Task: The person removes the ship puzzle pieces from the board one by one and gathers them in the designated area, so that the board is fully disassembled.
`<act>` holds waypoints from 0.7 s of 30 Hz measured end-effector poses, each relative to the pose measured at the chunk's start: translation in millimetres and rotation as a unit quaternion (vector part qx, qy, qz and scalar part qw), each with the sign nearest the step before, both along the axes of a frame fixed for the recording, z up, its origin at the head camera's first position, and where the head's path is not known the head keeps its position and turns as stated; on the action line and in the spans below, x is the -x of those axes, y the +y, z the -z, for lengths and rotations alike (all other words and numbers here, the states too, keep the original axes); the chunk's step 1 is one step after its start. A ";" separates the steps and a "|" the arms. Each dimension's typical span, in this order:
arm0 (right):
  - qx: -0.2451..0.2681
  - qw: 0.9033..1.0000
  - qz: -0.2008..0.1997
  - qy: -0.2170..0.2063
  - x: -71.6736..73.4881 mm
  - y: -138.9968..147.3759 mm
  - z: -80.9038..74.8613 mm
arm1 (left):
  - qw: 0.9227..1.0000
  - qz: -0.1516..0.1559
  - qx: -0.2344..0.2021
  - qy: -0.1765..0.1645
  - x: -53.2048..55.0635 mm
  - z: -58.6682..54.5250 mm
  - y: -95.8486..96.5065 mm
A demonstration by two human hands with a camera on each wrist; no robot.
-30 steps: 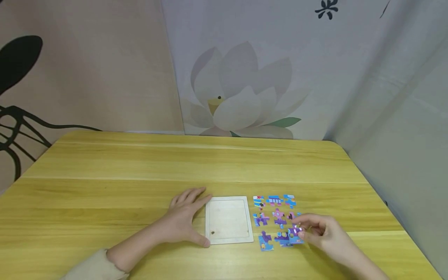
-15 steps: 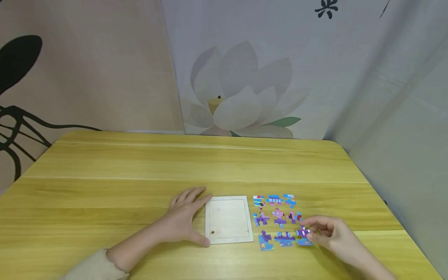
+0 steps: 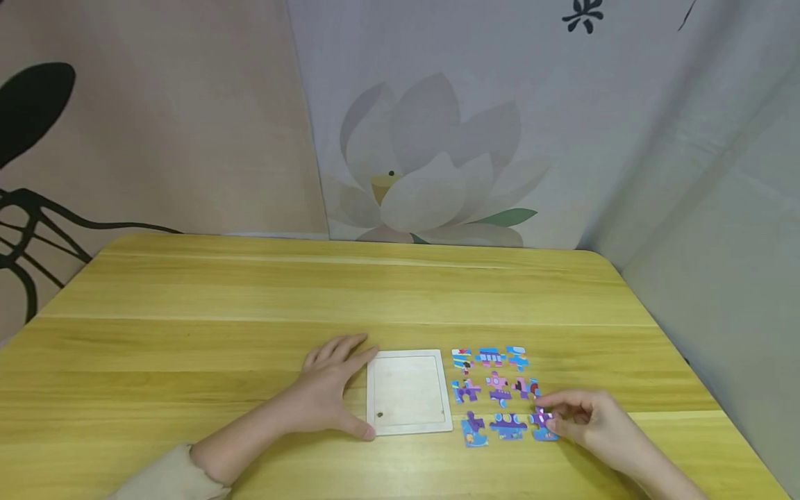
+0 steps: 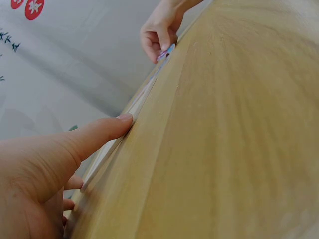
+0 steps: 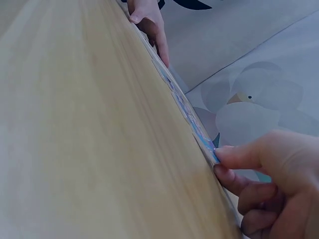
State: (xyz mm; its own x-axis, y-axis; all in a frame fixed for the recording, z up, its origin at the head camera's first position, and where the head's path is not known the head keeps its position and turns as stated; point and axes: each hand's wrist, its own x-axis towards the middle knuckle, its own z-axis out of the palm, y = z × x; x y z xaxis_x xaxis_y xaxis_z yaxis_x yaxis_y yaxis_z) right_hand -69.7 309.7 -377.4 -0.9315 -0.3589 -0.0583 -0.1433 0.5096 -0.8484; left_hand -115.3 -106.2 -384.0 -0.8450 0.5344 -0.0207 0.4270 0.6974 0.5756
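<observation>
My left hand (image 3: 331,392) rests at the left edge of a pale wooden puzzle tray (image 3: 447,410), thumb and fingers spread wide. Its thumb touches the near left corner, and its index finger the far left one. With thumb and fingertips, my right hand (image 3: 590,420) pinches a purple and blue jigsaw piece (image 3: 542,432) at the near right of the laid-out pieces. In the left wrist view that piece (image 4: 167,52) looks slightly tilted. The fingertips cover part of it. Beside the tray lie several other jigsaw pieces (image 3: 509,426), set apart in three rows.
All of this lies on a yellow wood-grain table (image 3: 250,292). A printed curtain (image 3: 437,139) hangs behind its far edge, and a plain grey part (image 3: 719,208) runs along the right side.
My right hand has moved to the right with the jigsaw piece, from over the neighbouring bottom-row piece to the row's right end. My left hand and the tray have stayed put.
</observation>
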 end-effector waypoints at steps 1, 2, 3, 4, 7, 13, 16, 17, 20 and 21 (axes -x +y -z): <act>-0.007 1.000 0.001 0.004 0.0 -0.5 0.0 | 1.000 0.000 0.000 0.000 0.0 0.0 0.1; -0.014 1.000 0.002 0.008 0.1 -1.1 0.0 | 1.000 0.000 0.000 -0.001 -0.1 0.1 0.1; -0.021 1.000 0.003 0.012 0.0 -1.6 -0.3 | 1.000 0.000 0.000 -0.001 0.0 0.1 0.2; -0.029 0.999 0.004 0.016 -0.1 -2.0 -0.6 | 1.000 0.000 0.001 0.000 0.0 0.2 0.4; -0.049 0.998 0.006 0.033 0.0 -3.6 -1.0 | 1.000 0.000 0.001 0.001 0.1 0.1 0.5; -0.078 0.995 0.007 0.066 -0.3 -5.4 2.1 | 1.000 -0.001 0.002 0.001 -0.2 -0.9 0.3; -0.082 0.994 0.008 0.068 -0.6 -5.4 3.2 | 1.000 -0.001 0.003 -0.001 -0.7 -1.6 0.1; -0.082 0.994 0.008 0.067 -0.5 -5.2 3.4 | 1.000 -0.001 0.003 -0.001 -0.8 -2.0 0.1; -0.082 0.994 0.005 0.065 -0.4 -4.5 4.0 | 1.000 0.000 0.003 -0.003 -1.1 -2.7 0.0; -0.081 0.994 0.003 0.068 -0.3 -4.1 4.4 | 1.000 0.001 0.001 -0.002 -1.1 -3.1 -0.1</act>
State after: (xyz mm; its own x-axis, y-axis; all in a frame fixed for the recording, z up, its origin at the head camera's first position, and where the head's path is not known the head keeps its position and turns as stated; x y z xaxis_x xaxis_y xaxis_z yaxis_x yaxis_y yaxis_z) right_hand -69.4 305.6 -381.8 -0.9368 -0.3496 0.0113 -0.2474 0.6394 -0.7280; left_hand -114.2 -106.3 -380.9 -0.8437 0.5362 -0.0257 0.4257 0.6975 0.5764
